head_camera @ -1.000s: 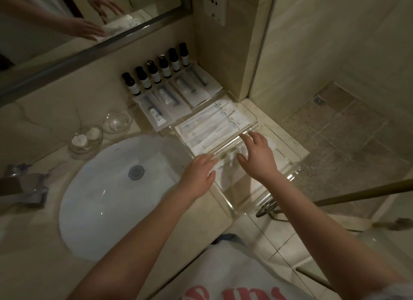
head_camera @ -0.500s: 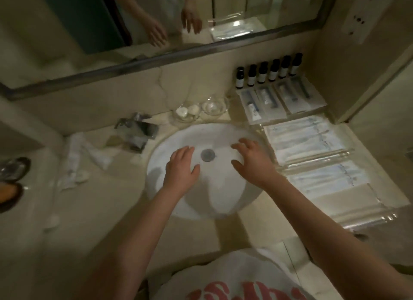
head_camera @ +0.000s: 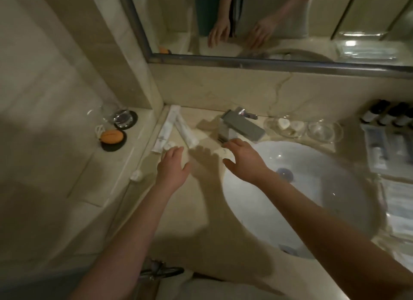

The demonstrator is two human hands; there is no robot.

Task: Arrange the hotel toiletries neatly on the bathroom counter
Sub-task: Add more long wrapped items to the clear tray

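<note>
Two hands spread, empty: left hand (head_camera: 173,165) near sachets (head_camera: 186,132), right hand (head_camera: 244,160) near faucet (head_camera: 242,125); bottles (head_camera: 385,115) cropped.

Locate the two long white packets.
Head view: the long white packets lie at the back-left corner of the counter, left of the faucet, beyond the left hand.

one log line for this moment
left hand: open, near white packets | right hand: open, by faucet | held: nothing

white sink (head_camera: 330,201), faucet (head_camera: 240,126), mirror (head_camera: 279,60)
</note>
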